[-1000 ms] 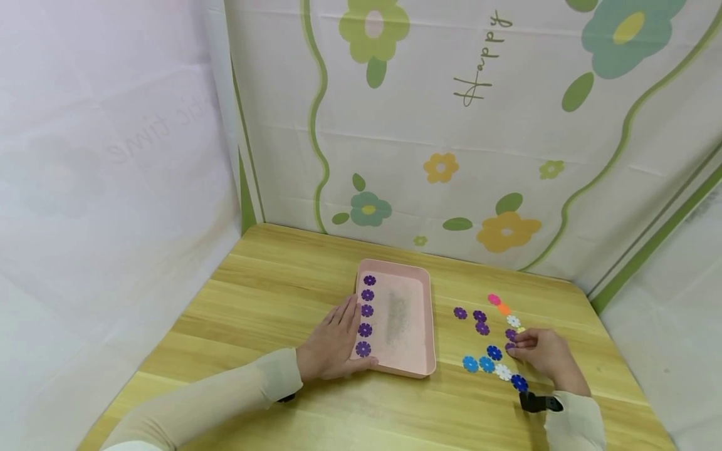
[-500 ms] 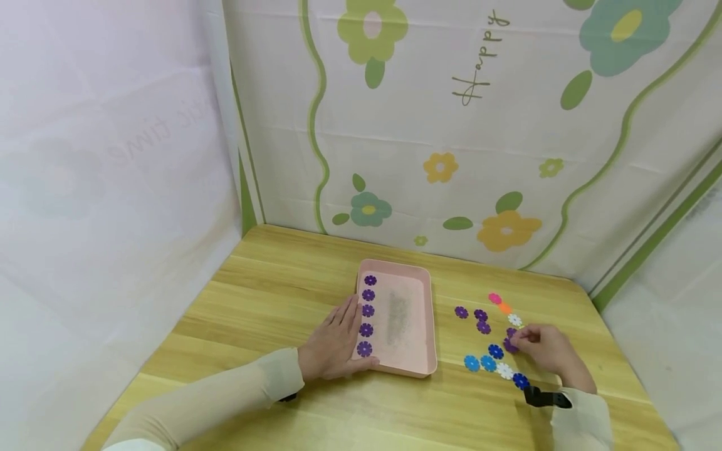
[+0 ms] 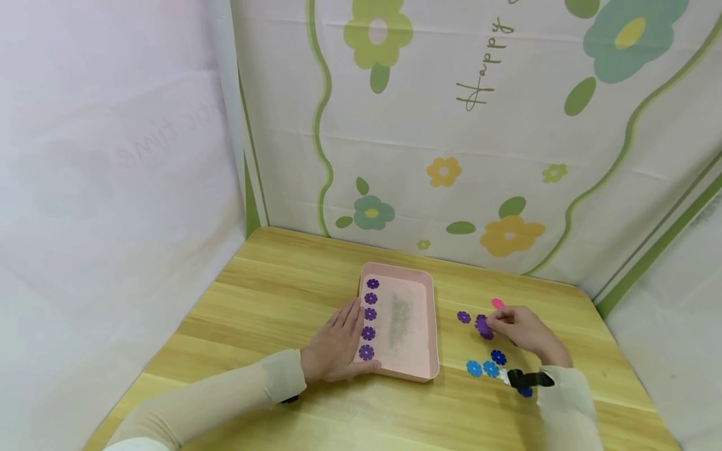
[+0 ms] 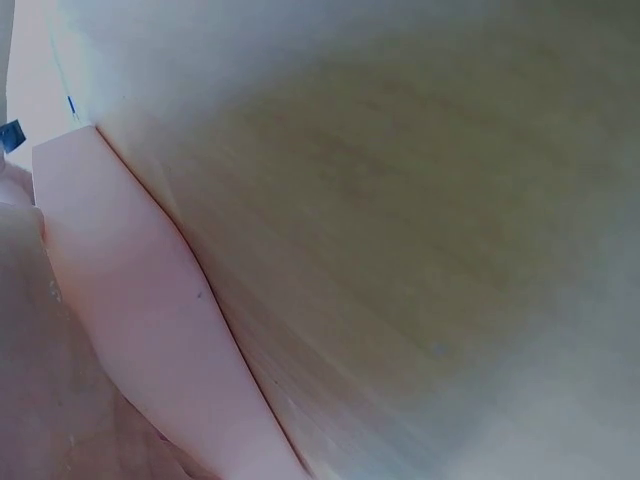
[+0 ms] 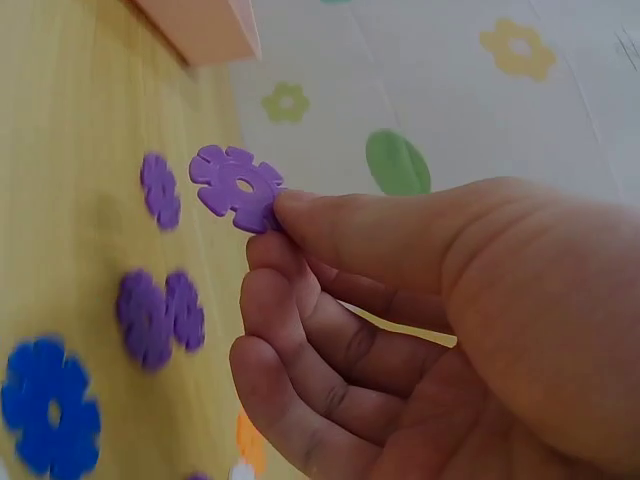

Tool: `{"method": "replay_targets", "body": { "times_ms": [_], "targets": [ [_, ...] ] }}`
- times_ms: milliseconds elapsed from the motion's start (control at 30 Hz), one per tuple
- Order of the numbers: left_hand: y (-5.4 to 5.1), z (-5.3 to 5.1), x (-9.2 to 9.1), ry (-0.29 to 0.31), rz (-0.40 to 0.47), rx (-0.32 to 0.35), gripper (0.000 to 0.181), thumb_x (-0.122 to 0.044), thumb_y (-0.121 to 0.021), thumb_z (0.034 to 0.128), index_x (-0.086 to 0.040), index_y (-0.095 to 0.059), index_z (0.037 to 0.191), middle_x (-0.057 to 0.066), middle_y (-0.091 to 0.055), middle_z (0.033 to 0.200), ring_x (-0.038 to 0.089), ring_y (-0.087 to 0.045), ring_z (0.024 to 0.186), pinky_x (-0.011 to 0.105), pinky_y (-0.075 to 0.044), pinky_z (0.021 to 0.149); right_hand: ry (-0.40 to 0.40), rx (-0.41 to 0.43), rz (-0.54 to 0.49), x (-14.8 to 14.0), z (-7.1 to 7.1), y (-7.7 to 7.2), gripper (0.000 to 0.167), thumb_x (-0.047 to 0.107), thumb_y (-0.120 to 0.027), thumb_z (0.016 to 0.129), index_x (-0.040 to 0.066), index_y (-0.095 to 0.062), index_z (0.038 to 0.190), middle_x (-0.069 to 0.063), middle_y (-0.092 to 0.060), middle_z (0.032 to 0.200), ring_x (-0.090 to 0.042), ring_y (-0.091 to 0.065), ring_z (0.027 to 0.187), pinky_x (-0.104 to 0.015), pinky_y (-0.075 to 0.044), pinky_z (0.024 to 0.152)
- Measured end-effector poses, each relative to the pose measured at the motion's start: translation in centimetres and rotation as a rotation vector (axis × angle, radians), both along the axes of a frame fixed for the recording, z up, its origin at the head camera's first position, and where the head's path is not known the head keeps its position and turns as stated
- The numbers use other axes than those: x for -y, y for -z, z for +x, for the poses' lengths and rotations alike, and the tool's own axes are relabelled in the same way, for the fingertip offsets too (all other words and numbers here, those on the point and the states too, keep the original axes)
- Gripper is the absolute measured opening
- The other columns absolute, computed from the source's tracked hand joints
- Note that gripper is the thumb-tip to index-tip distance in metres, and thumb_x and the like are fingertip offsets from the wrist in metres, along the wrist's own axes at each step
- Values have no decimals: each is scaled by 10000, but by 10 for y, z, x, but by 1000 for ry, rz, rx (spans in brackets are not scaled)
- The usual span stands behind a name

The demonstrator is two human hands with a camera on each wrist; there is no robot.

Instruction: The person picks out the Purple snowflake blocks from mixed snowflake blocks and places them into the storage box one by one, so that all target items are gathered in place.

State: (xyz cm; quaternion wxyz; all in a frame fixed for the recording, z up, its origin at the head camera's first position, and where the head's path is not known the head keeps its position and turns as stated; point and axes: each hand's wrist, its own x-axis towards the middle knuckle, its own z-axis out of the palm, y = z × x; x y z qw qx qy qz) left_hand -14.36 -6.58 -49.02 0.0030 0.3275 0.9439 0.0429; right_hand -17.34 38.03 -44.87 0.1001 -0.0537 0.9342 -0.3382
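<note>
My right hand (image 3: 527, 332) pinches a purple snowflake disc (image 5: 236, 188) by its edge between thumb and forefinger, above the table right of the tray. In the right wrist view, two purple discs (image 5: 145, 320) lie side by side below it, with a single purple disc (image 5: 161, 191) farther on. My left hand (image 3: 334, 347) rests against the left side of the pink tray (image 3: 414, 326), fingers straight along it and thumb at the near corner. Inside the tray, several purple discs (image 3: 370, 314) form a column along the left wall. The left wrist view shows mostly the tray's outer wall (image 4: 170, 300).
Light blue discs (image 3: 474, 368), a dark blue disc (image 3: 498, 357) and a pink disc (image 3: 497, 303) lie on the wooden table (image 3: 271, 300). Part of a white disc shows by the black wrist strap (image 3: 524, 379). A printed curtain (image 3: 395, 125) hangs behind.
My right hand has picked up a purple disc from the right of the group and carried it left, over the other purple discs. The left hand stays at the tray.
</note>
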Motion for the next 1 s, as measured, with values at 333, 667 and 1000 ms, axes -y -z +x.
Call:
{"method": "replay_targets", "body": {
  "times_ms": [333, 667, 1000],
  "targets": [
    [-4, 1, -1, 0, -30, -35, 1160, -858, -287, 970, 79, -201, 1648, 291, -119, 1749, 420, -164, 1640, 487, -254, 1329, -133, -35, 75, 62, -46, -30, 199, 253, -646, 1060, 89, -755, 1028, -138, -747, 969, -236, -655, 833, -312, -526, 711],
    [-1, 2, 0, -7, -31, -12, 1167, -863, -283, 967, 72, -170, 1656, 285, -106, 1752, 409, -155, 1644, 488, -257, 1327, -231, -37, 174, 123, -94, -38, 227, 174, -650, 1020, 45, -730, 851, -51, -622, 711, -118, -409, 578, -278, -358, 553],
    [-3, 2, -1, -8, -44, -13, 1163, -864, -269, 969, 66, -161, 1659, 274, -98, 1757, 398, -148, 1648, 476, -245, 1332, -235, -52, 274, 158, -123, -21, 276, 122, -710, 989, 15, -675, 738, 42, -497, 605, -109, -418, 558, -251, -349, 529]
  ]
}}
